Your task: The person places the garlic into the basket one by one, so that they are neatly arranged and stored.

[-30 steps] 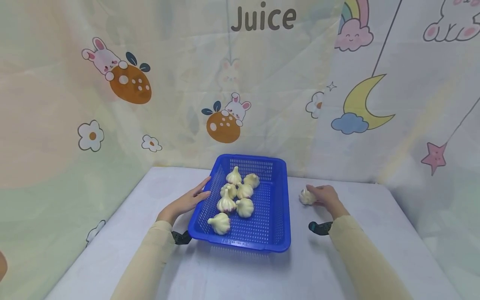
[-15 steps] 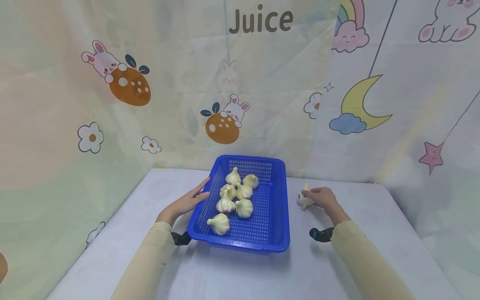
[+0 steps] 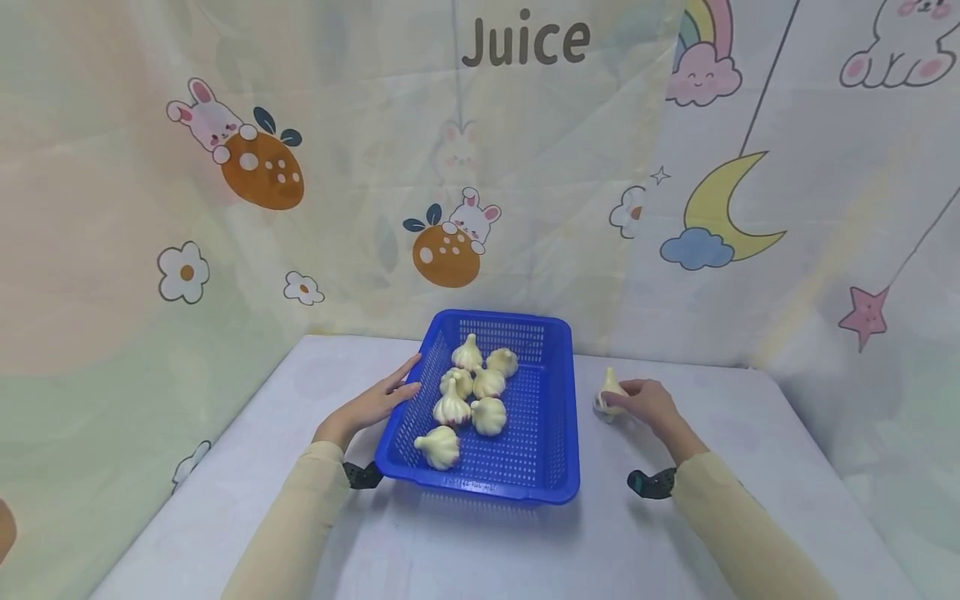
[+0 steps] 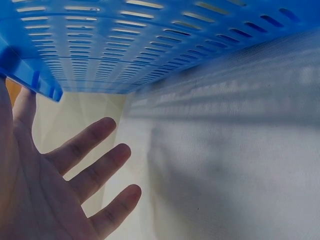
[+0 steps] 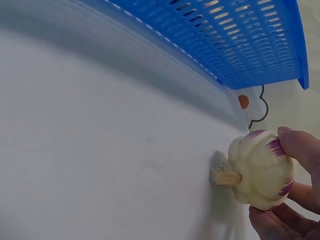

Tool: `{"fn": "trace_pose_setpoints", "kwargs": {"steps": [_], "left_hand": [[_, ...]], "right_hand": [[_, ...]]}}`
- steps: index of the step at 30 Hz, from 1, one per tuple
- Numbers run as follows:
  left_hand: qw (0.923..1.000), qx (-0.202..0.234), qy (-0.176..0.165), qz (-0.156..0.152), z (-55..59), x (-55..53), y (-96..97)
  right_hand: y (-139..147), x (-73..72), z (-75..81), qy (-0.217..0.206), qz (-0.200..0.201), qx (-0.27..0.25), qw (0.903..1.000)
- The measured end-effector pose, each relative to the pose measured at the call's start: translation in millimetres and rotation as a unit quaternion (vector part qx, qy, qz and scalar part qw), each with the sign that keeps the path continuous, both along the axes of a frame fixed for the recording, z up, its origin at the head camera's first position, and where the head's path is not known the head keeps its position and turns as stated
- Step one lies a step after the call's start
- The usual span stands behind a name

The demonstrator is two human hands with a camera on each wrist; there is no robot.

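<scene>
My right hand [image 3: 651,406] pinches a garlic bulb [image 3: 610,383] between thumb and fingers, to the right of the blue basket [image 3: 480,487]. Its neck points up in the head view. The right wrist view shows purple streaks on the bulb [image 5: 261,170] and its root tuft turned toward the table, close over it. My left hand [image 3: 369,410] rests at the basket's left rim. From the left wrist, three fingers of that hand [image 4: 55,185] spread out straight below the rim. Several garlic bulbs [image 3: 452,408] lie in the basket's left half.
The basket stands on a white table [image 3: 600,533]. A printed cloth [image 3: 360,167] with cartoon rabbits and flowers hangs behind and at the sides. Dark wrist mounts [image 3: 651,483] stick out by both sleeves.
My right hand has shifted slightly and turned the garlic bulb; its neck, hidden behind the fingers a second ago, now shows pointing up. The left hand and basket have stayed put.
</scene>
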State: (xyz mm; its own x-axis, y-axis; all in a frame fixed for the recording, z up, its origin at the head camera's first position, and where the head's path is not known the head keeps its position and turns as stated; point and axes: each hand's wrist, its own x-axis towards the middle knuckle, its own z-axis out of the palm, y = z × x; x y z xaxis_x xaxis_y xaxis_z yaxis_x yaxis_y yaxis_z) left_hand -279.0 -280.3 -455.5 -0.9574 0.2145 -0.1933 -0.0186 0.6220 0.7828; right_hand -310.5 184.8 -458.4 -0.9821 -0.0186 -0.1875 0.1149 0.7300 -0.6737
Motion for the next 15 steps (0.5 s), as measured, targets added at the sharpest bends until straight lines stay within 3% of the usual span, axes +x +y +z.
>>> {"fn": "trace_pose_setpoints", "kwargs": {"steps": [15], "left_hand": [[1.0000, 0.003, 0.004, 0.001, -0.9, 0.3, 0.9]], "right_hand": [[2.9, 4.6, -5.8, 0.019, 0.016, 0.025, 0.9994]]}}
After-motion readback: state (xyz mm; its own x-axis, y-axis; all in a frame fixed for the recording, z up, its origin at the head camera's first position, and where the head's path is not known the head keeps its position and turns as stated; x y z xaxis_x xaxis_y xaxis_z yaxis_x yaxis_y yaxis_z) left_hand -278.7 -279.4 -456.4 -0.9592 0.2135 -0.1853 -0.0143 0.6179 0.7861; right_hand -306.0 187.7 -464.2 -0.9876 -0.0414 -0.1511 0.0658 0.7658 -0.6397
